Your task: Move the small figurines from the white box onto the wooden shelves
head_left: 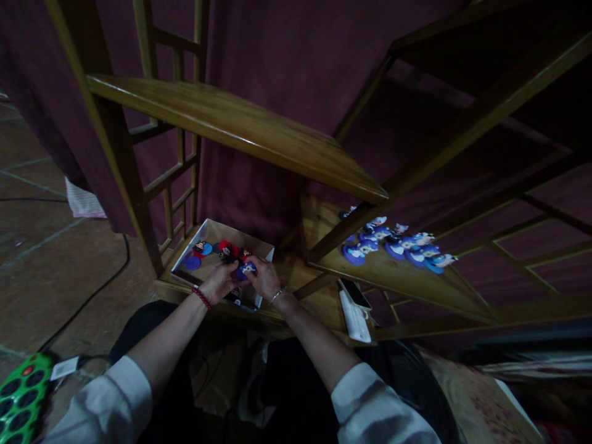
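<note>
Both hands meet over a white box (pixel 187 256) on the low wooden shelf. Between their fingers is a small blue-haired figurine (pixel 247 269) on a round blue base. My left hand (pixel 219 283), with a red bead bracelet, grips it from the left. My right hand (pixel 267 279), wearing a silver bracelet, closes on its right side. Inside the box lie several red and black figurines (pixel 226 250) and a loose round blue base (pixel 193 263). The hands partly cover the box's near side and some of its contents.
Several blue-haired figurines (pixel 361 248) stand on a raised shelf (pixel 398 280) to the right. A phone (pixel 354 293) and a white packet (pixel 354 317) lie below it. A thick wooden board (pixel 231 126) crosses above the box. A green object (pixel 23 394) sits on the floor at left.
</note>
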Tool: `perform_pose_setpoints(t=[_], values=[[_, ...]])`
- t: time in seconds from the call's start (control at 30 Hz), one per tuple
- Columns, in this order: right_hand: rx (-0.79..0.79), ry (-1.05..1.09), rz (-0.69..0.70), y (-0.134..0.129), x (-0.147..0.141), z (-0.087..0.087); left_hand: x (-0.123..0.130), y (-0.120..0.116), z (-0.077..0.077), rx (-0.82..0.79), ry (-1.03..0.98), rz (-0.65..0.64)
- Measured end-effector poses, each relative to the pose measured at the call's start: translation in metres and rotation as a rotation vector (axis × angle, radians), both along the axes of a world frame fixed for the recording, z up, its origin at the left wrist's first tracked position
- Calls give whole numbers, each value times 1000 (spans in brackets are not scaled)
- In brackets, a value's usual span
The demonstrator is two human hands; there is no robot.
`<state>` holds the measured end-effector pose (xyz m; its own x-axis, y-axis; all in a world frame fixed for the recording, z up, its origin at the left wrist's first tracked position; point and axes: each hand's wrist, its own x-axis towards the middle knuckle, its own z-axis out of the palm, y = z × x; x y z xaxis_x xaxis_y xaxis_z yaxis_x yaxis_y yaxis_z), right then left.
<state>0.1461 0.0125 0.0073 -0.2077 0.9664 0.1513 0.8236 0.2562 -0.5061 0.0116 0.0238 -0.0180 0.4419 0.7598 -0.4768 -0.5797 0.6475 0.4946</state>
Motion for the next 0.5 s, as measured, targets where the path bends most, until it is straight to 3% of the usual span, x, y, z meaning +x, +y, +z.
perform_pose_setpoints(t=[0.27, 0.5], values=[[-59, -127, 48, 1, -3, -18, 8, -1, 3, -117, 139, 11], [-89, -233, 75, -1, -6, -26, 14, -3, -3, -130, 230, 131]])
